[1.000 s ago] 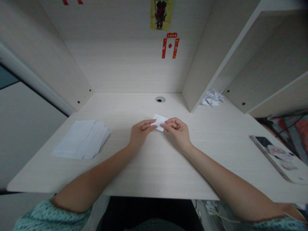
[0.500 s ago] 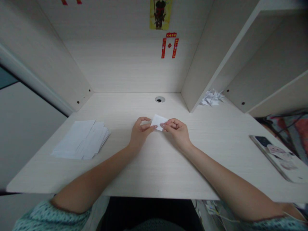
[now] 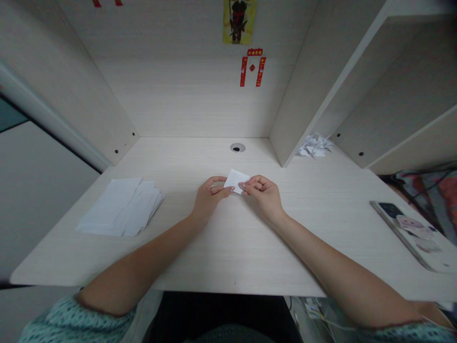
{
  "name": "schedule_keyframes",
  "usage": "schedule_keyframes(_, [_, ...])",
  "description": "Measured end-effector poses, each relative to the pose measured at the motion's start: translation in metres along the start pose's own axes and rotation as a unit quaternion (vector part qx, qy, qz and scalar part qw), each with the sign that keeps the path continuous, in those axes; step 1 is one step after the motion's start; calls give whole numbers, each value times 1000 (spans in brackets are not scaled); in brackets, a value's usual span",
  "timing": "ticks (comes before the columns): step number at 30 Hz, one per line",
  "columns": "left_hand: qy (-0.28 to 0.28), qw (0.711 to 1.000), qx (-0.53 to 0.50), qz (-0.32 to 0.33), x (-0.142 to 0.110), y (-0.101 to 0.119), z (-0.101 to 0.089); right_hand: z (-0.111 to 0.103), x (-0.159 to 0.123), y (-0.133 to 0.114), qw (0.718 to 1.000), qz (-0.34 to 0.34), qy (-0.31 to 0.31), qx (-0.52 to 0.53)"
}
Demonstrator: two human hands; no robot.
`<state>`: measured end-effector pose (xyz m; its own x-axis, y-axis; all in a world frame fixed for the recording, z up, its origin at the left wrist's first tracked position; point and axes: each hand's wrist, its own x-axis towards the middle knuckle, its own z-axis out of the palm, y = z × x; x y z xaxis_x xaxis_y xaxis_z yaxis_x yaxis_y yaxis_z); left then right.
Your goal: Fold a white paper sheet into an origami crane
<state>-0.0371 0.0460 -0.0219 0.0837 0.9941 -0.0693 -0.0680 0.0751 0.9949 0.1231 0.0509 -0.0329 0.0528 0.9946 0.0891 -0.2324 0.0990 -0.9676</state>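
A small white piece of paper is between my two hands, over the middle of the desk. My left hand pinches its left corner, thumb on top and fingers partly behind it. On the other side, my right hand grips the right edge between thumb and bent fingers. The paper looks folded, though the layers are too small to tell. Its underside is hidden from me.
A loose stack of white paper sheets lies on the desk at left. Crumpled white scraps are heaped behind the upright divider. A phone lies near the right edge. A round cable hole is at the back.
The fingers of my left hand have drawn in closer against the back of the paper. My right hand keeps nearly the same place and grip.
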Motion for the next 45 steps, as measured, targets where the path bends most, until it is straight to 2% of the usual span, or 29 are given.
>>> schedule_keyframes(9, [-18,994,-100,-40,5,-6,2,1,0,-1,1000,9,4,12])
schedule_keyframes(14, [-22,993,-112,-43,5,-6,2,1,0,-1,1000,4,6,11])
schedule_keyframes(21, [-47,998,-44,-9,4,-2,-1,-1,-1,-5,998,-53,-1,-41])
schedule_keyframes(30, [-27,999,-15,-14,2,2,0,0,-2,-5,999,-23,-6,-22])
schedule_keyframes(40, [16,998,54,28,-2,1,1,0,0,5,995,-66,-49,-62])
schedule_keyframes(45, [17,992,102,77,-4,6,2,1,0,8,998,-32,-56,-14])
